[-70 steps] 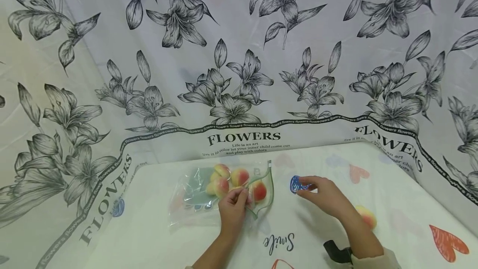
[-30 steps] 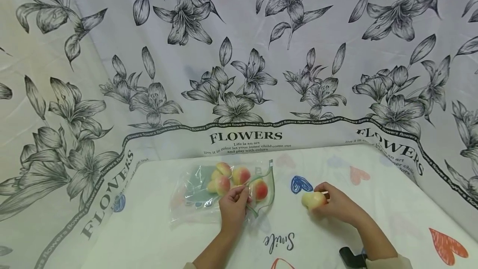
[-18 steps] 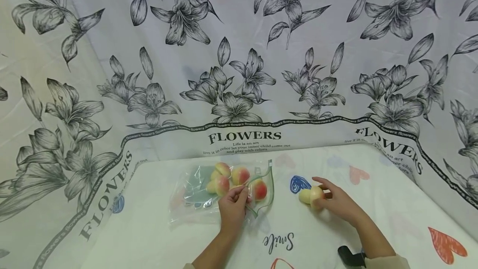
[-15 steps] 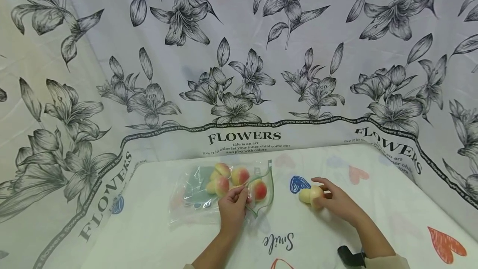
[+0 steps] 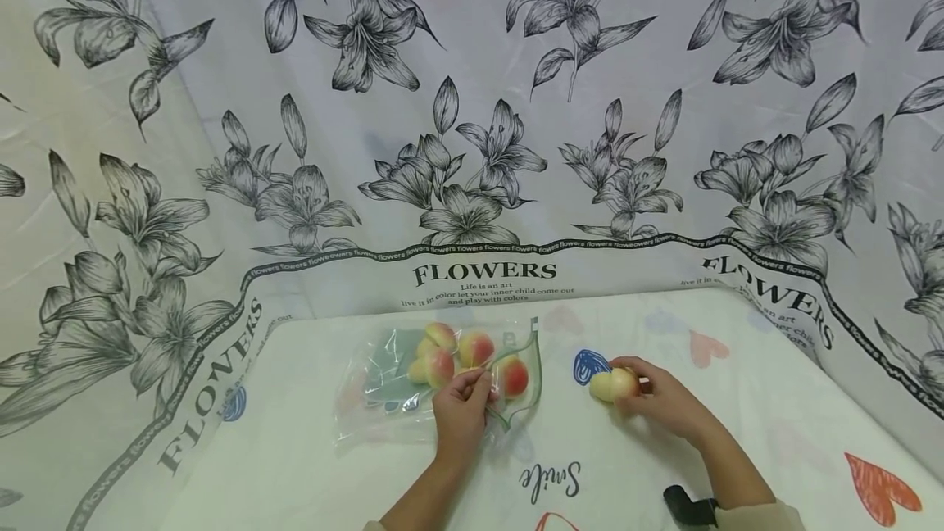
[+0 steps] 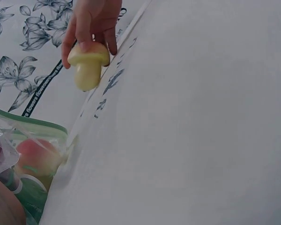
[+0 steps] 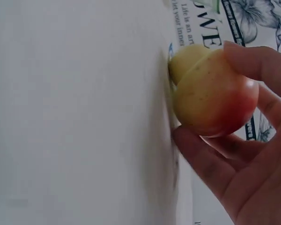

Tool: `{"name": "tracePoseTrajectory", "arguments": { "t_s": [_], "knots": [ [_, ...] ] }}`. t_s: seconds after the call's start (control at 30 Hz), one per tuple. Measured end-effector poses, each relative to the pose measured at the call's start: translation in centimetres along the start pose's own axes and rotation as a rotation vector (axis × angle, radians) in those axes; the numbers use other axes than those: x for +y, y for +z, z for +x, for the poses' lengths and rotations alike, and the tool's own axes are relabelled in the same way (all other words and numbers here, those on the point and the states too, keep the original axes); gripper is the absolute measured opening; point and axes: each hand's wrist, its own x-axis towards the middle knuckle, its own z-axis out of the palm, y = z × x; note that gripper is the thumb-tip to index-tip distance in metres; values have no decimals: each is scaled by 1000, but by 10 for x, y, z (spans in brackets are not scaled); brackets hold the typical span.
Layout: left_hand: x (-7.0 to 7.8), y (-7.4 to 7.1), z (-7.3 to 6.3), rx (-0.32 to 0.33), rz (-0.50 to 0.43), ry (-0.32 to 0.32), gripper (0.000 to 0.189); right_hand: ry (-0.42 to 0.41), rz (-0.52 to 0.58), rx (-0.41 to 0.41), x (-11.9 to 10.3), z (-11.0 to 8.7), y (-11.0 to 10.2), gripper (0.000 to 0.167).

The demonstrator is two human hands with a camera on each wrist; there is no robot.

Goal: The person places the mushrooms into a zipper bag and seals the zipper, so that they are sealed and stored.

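My left hand (image 5: 460,416) pinches the green-edged mouth of a clear zip bag (image 5: 391,367). Inside it are several toy mushrooms (image 5: 475,348) with red and yellow caps, one lying close to the opening. To the right, my right hand (image 5: 660,400) holds another toy mushroom (image 5: 623,384) by its cap, thumb and fingers round it, the pale yellow stem pointing left toward the bag. The right wrist view shows that mushroom (image 7: 215,93) low over the white cloth, its cap red on the palm side. The left wrist view catches the bag's green edge (image 6: 33,124) beside a red-topped cap.
A white cloth (image 5: 295,465) with printed hearts and the word "Smile" covers the table. Behind and at both sides hangs a white curtain (image 5: 487,146) printed with black flowers. A black object (image 5: 689,506) sits by my right wrist.
My right hand was empty near the blue heart; it has since taken hold of a mushroom from farther right and brought it left, turning it slightly. The left hand stays on the bag.
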Motion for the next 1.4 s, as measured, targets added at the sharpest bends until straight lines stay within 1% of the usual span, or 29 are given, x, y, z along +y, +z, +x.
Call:
{"name": "tracePoseTrajectory", "arguments": {
  "t_s": [0.07, 0.13, 0.23, 0.3, 0.4, 0.5, 0.6, 0.83, 0.97, 1.13, 1.4],
  "knots": [
    [1, 0, 0, 0, -2, 6, 13, -2, 14, 17, -5, 4, 2, 61],
    [2, 0, -1, -1, -2, 16, 14, 12, 54, 33, -13, 8, 5, 63],
    [2, -1, 0, -8, -4, 22, 13, 23, 122, 24, -28, 16, 11, 65],
    [1, -1, 0, -15, 2, 23, 12, 33, 158, 4, -39, 21, 15, 63],
    [2, -1, 0, -21, 7, 27, 11, 40, 202, -61, -52, 27, 24, 60],
    [2, 1, 0, -20, -2, 29, 13, 33, 217, -119, -56, 32, 34, 57],
    [1, 2, 0, -21, -9, 29, 13, 14, 200, -131, -55, 35, 43, 57],
    [0, 3, 0, -45, 8, 12, 10, 17, 169, -90, -48, 36, 55, 58],
    [0, 2, 0, -48, 6, 16, 9, 8, 160, -55, -49, 41, 59, 60],
    [0, 3, 0, -61, 8, 32, 11, 4, 116, 19, -53, 44, 66, 61],
    [0, 2, -1, -76, -19, 27, 12, -3, 79, 124, -59, 43, 85, 63]
  ]
}}
